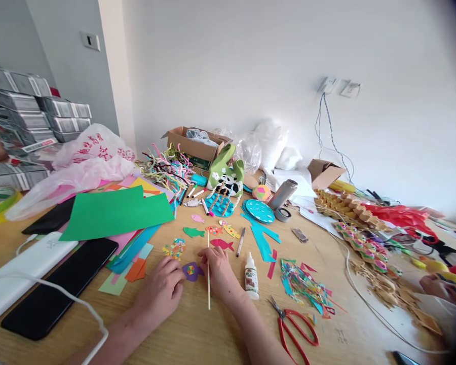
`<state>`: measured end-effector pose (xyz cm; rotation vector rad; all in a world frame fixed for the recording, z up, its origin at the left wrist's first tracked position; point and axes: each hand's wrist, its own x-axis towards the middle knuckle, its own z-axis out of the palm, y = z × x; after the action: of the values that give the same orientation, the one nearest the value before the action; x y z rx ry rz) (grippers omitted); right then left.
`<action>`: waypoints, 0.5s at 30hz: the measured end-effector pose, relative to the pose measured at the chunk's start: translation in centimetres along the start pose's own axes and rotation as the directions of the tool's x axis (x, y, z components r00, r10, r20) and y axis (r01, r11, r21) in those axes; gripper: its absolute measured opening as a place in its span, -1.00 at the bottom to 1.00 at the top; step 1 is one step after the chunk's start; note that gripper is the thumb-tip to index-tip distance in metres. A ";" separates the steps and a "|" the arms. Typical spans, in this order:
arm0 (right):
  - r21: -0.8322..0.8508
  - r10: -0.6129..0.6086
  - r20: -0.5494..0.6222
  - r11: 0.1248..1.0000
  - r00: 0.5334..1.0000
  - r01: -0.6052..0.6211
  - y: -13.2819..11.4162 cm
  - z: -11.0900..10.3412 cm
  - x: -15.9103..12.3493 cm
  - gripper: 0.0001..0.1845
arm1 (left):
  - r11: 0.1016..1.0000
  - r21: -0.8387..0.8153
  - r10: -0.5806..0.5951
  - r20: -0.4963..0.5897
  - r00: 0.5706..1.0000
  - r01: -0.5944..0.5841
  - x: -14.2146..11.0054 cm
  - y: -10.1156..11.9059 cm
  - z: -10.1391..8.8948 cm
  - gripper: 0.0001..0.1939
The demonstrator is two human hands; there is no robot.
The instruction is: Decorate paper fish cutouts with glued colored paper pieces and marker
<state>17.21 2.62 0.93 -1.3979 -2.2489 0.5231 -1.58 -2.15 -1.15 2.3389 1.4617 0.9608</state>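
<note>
A purple paper fish [191, 272] with a multicoloured round centre lies on the wooden table between my hands. My left hand [165, 286] rests at its left edge, fingers bent and the fingertips pressed on that edge. My right hand [221, 274] is closed around a thin pale wooden stick [209, 294], its fingertips close to the fish's right end. Just beyond are small multicoloured paper scraps [174, 248], a green paper fish [193, 232], a red paper fish [222, 244] and a pen [240, 242]. A white glue bottle [251, 279] stands beside my right wrist.
Red-handled scissors [296, 324] and shredded paper strips [306, 284] lie at right. Coloured sheets [117, 213], a black phone [61, 289] and a white power bank [26, 274] with a cable occupy the left. Behind are a panda bag [228, 175] and a metal flask [283, 194]. Another person's hand [437, 286] shows far right.
</note>
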 end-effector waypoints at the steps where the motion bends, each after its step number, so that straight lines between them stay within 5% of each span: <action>1: 0.017 0.000 -0.010 1.000 1.000 0.000 0.0 -0.1 0.0 -0.68 | 1.000 -0.005 -0.010 -0.019 1.000 0.010 0.1 -0.1 -0.1 -0.67; 6: 0.253 0.056 -0.053 0.967 0.997 -0.041 0.1 -1.4 0.0 -0.70 | 0.919 -0.319 -0.289 -0.142 0.947 0.232 0.9 -0.4 -1.0 -0.69; 11: 0.504 0.143 -0.065 0.859 0.988 -0.091 -0.1 -2.9 0.0 -0.81 | 0.536 -0.728 -0.572 0.058 0.818 0.427 2.8 0.5 -2.0 -0.55; 15: 0.629 0.188 -0.046 0.769 0.981 -0.118 -0.2 -3.3 0.1 -0.77 | 0.460 -0.779 -0.546 0.129 0.828 0.425 5.1 1.9 -1.9 -0.48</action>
<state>18.78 2.86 3.77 -1.2096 -1.6387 1.1053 0.04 1.07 3.31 1.1265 1.2498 1.2547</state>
